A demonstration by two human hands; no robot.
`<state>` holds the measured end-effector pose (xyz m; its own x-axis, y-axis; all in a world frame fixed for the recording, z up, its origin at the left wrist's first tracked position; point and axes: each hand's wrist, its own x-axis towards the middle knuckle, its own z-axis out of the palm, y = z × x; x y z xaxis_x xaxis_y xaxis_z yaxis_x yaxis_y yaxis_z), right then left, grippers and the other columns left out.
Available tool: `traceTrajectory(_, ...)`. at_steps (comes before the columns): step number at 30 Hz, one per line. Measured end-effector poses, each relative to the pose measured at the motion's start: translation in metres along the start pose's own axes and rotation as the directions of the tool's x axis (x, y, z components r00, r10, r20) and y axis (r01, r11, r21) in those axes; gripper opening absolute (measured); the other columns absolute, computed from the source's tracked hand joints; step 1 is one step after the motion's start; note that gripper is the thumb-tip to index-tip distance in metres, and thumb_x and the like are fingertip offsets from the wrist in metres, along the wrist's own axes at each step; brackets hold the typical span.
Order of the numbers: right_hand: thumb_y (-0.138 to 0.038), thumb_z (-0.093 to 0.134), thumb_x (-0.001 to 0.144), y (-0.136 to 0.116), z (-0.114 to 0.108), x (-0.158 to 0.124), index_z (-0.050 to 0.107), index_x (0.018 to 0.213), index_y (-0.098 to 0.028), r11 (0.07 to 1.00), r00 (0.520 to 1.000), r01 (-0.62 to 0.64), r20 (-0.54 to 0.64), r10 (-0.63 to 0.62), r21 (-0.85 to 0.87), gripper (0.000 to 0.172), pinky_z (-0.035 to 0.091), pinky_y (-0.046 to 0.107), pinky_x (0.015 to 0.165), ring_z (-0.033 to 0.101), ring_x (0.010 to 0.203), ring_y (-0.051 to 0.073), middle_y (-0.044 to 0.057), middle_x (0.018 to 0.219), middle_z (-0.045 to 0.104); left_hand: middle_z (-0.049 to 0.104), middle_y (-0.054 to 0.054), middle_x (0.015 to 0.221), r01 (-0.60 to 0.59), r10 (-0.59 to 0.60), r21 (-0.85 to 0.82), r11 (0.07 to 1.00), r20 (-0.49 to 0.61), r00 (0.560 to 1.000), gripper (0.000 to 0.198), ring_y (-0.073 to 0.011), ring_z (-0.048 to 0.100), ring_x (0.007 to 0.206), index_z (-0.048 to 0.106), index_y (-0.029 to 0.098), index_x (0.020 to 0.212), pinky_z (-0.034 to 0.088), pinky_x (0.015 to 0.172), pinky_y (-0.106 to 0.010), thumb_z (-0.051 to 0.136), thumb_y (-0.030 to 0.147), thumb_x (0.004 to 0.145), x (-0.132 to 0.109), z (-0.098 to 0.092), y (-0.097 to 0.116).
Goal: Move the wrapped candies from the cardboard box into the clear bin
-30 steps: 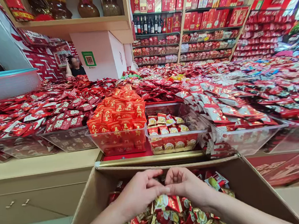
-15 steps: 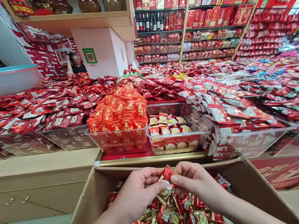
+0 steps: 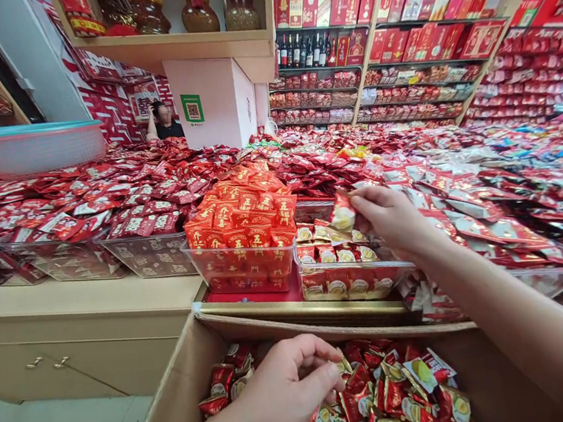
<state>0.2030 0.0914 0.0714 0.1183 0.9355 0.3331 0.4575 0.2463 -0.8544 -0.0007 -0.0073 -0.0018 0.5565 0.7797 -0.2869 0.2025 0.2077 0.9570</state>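
My right hand [image 3: 387, 216] pinches a small red, white and gold wrapped durian candy [image 3: 343, 215]. It holds the candy above a clear plastic bin [image 3: 353, 272], where similar candies [image 3: 326, 253] stand in rows. Lower down, my left hand [image 3: 299, 383] hovers inside a cardboard box [image 3: 179, 383]. Its fingers are loosely curved, with a gap before the thumb, and I see nothing held. Many loose durian candies [image 3: 390, 387] lie under and around that hand; its fingertips are close to them.
Left of the candy bin is a clear bin of orange-red packets [image 3: 241, 235]. Heaped red packets [image 3: 151, 211] and white-and-red packets [image 3: 484, 223] flank them. A blue mesh basket [image 3: 28, 150] sits at left. Behind are stocked shelves [image 3: 369, 40] and a person [image 3: 165, 122].
My right hand has moved up and forward from the box to the clear bin with the candy. My left hand has let go of it and dropped slightly. The view has shifted left.
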Motion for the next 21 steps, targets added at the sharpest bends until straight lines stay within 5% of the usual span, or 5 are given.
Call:
traceTrajectory(4, -0.015, 0.044, 0.075, 0.009, 0.035, 0.04, 0.056, 0.076, -0.013, 0.942, 0.941, -0.106, 0.275, 0.199, -0.319, 0.012, 0.031, 0.016, 0.037, 0.036, 0.042, 0.005, -0.003, 0.053, 0.046, 0.062, -0.001, 0.074, -0.035, 0.031, 0.164, 0.986, 0.024, 0.999, 0.017, -0.0135, 0.055, 0.067, 0.058, 0.016, 0.086, 0.042, 0.062, -0.025, 0.051, 0.024, 0.072, 0.0, 0.0, -0.006)
traceTrajectory(9, -0.013, 0.054, 0.068, 0.023, 0.068, 0.048, 0.059, 0.072, -0.013, 0.882, 0.87, -0.101, 0.389, 0.302, -0.46, 0.007, 0.028, 0.018, 0.035, 0.035, 0.036, 0.005, -0.003, 0.047, 0.049, 0.06, 0.0, 0.068, -0.05, 0.023, 0.259, 0.965, 0.105, 0.994, 0.022, -0.0108, 0.051, 0.06, 0.058, 0.014, 0.089, 0.038, 0.055, -0.019, 0.05, 0.024, 0.072, -0.001, -0.006, -0.004)
traceTrajectory(15, -0.013, 0.055, 0.067, 0.033, 0.072, 0.048, 0.061, 0.078, -0.015, 0.841, 0.766, -0.096, 0.501, 0.404, -0.532, 0.012, 0.033, 0.019, 0.036, 0.048, 0.041, 0.009, 0.001, 0.052, 0.058, 0.066, -0.003, 0.075, -0.167, 0.086, 0.402, 0.9, 0.211, 0.974, 0.025, -0.0119, 0.055, 0.062, 0.062, 0.018, 0.092, 0.038, 0.054, -0.017, 0.049, 0.028, 0.074, 0.002, -0.011, -0.008)
traceTrajectory(21, -0.016, 0.053, 0.068, 0.037, 0.072, 0.046, 0.058, 0.086, -0.013, 0.846, 0.742, -0.096, 0.528, 0.412, -0.524, 0.019, 0.037, 0.019, 0.036, 0.054, 0.045, 0.012, 0.005, 0.058, 0.063, 0.067, -0.005, 0.077, -0.217, 0.11, 0.469, 0.856, 0.244, 0.964, 0.028, -0.0116, 0.054, 0.06, 0.063, 0.017, 0.094, 0.036, 0.051, -0.016, 0.049, 0.034, 0.075, 0.005, -0.012, -0.017)
